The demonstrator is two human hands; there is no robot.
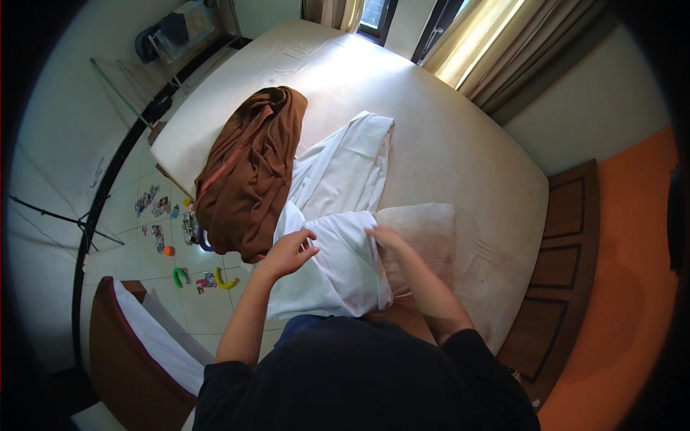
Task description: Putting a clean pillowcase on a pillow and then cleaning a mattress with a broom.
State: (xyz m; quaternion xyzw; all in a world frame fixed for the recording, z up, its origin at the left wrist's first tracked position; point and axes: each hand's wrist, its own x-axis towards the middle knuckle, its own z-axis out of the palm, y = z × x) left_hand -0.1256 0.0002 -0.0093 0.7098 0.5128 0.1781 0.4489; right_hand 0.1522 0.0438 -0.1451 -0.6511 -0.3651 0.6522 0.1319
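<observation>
A white fabric cover [339, 258], which looks like a pillowcase, lies over one end of a stained beige pillow [420, 237] just in front of me. The pillow's bare part sticks out to the right. My right hand [387, 240] has its fingertips on the cover's edge, gripping it beside the pillow. Over the left part of the cover is my left hand [291, 252], thumb and fingers apart; whether it touches the fabric is hard to tell. Beyond both hands, a folded white cloth [350, 161] stretches across the mattress. A bunched brown blanket [248, 178] lies left of it.
The bare mattress [458, 151] bears stains and meets a wooden headboard [560, 258] at right. Toys, including a yellow curved one [223, 280], and small items are scattered on the tiled floor [205, 312]. A brown upholstered piece [129, 355] stands at lower left. Curtains [485, 54] hang behind.
</observation>
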